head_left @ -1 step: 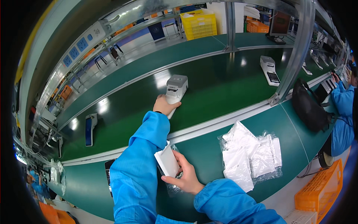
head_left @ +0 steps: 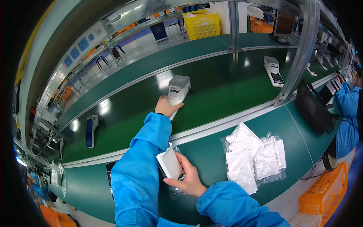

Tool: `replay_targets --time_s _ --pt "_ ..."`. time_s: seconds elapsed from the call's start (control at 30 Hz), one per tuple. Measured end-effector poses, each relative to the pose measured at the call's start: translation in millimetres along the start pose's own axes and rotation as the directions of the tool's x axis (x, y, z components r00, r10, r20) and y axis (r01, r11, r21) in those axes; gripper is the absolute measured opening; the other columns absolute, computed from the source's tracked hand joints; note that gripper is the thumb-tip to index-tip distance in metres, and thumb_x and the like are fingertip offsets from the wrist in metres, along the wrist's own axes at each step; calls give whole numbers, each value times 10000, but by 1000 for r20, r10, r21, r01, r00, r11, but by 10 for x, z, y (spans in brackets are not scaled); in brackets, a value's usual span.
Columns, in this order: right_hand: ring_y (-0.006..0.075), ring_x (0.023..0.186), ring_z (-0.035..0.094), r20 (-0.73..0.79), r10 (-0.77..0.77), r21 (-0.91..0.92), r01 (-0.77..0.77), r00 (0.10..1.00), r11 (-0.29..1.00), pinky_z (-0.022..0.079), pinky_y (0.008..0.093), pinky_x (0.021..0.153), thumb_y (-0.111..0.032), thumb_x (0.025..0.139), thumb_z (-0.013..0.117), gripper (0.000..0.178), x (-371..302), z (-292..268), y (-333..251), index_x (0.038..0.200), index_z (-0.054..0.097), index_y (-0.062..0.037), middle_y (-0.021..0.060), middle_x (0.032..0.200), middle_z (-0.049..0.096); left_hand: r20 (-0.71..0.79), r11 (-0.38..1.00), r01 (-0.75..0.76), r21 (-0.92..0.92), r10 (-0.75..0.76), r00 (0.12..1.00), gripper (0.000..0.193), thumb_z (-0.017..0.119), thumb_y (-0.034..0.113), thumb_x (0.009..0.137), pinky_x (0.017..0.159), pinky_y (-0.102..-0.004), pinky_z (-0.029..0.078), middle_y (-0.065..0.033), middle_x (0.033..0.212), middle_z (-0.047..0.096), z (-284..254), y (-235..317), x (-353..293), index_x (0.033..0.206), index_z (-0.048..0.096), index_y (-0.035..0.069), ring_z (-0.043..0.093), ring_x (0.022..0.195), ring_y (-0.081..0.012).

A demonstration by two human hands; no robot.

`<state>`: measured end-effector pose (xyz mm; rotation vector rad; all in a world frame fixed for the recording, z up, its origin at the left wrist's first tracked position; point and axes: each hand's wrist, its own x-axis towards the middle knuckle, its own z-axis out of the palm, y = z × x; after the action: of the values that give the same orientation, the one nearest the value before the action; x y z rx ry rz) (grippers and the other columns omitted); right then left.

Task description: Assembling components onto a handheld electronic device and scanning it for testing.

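Left hand is wrapped round the near end of the white handheld terminal on the green belt, long axis pointing away, while right hand pinches a white pouch.

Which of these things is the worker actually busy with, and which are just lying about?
In use:
- left hand on the white handheld terminal on the belt
- right hand holding a white foam pouch
- pile of white pouches, the same kind

Lying about:
- second terminal further along the belt
- dark flat device on the belt
- black bag
- yellow crate
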<state>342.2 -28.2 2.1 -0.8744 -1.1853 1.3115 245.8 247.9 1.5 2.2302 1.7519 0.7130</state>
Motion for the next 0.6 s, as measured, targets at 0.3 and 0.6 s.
replay_targets --time_s 0.3,0.6 --pt "186 974 555 4 -18 -1 18 1000 1000 460 264 686 -337 662 771 858 -16 23 49 1350 349 -45 117 1187 534 48 998 62 -32 -61 997 666 768 468 582 888 -390 454 -217 1061 581 -156 -22 -58 979 619 -45 570 990 -346" --pt "173 996 541 63 17 -42 -15 998 999 453 263 758 -233 669 785 873 -16 -3 -35 1360 309 6 128 1173 524 -51 1000 4 -4 -4 999 750 734 516 614 894 -389 448 -227 1130 549 -117 -181 -98 1073 569 -54 561 1011 -350"
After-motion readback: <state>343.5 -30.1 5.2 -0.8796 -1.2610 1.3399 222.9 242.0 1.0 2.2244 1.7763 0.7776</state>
